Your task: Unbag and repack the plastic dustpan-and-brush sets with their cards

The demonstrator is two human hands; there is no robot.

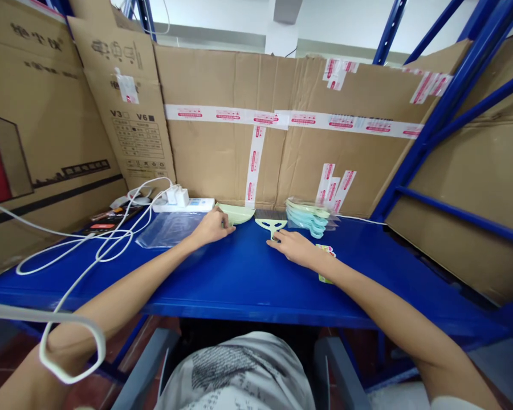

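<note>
A small pale green dustpan (239, 214) lies at the back of the blue table, its wide edge toward the cardboard. My left hand (212, 228) is closed at its near left side, fingers curled about the handle, which is mostly hidden. Just right of the dustpan lies a matching small brush (270, 222), dark bristles facing the back and handle toward me. The fingers of my right hand (294, 247) pinch the end of that handle. Dustpan and brush sit side by side, almost touching. Under my right wrist, a small yellow-green card (325, 279) is partly covered.
Bagged light blue and green pieces (308, 216) are stacked at the back right. On the left are a clear plastic bag (166, 230), a white power strip (200, 204), a phone (102, 228) and looping white cables (98, 256). Cardboard walls (222, 154) enclose the table (239, 285).
</note>
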